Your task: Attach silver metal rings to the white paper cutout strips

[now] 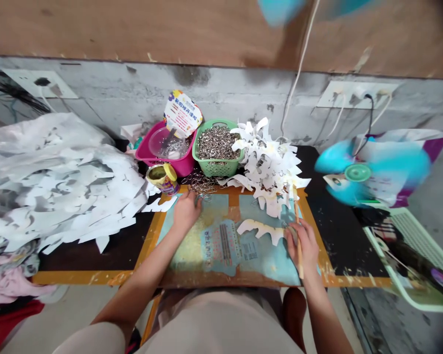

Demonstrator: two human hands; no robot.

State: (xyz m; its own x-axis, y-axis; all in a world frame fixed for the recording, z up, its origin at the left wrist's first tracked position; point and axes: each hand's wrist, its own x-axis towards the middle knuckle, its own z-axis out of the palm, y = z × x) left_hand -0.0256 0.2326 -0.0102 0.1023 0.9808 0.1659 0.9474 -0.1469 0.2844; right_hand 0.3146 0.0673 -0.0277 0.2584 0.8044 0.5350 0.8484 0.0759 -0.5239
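Right hand (303, 247) closed on wooden stick (296, 214), white paper cutout (260, 231) lying lengthwise just to its left; left hand (185, 212) curled at loose metal rings (201, 184), hold unclear.

Matt paper and shiny metal on my feed.
I see white paper cutouts (269, 172) with a dull finish, glossy metal rings (216, 145) in a green plastic basket (206, 168), a plain wooden stick (296, 211), and a scuffed black-painted surface (335, 231).

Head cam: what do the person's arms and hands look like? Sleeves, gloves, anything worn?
Both the left hand and right hand are bare, with no gloves, and the forearms show no sleeves, watch or bands. A pale beige cloth garment shows below them.
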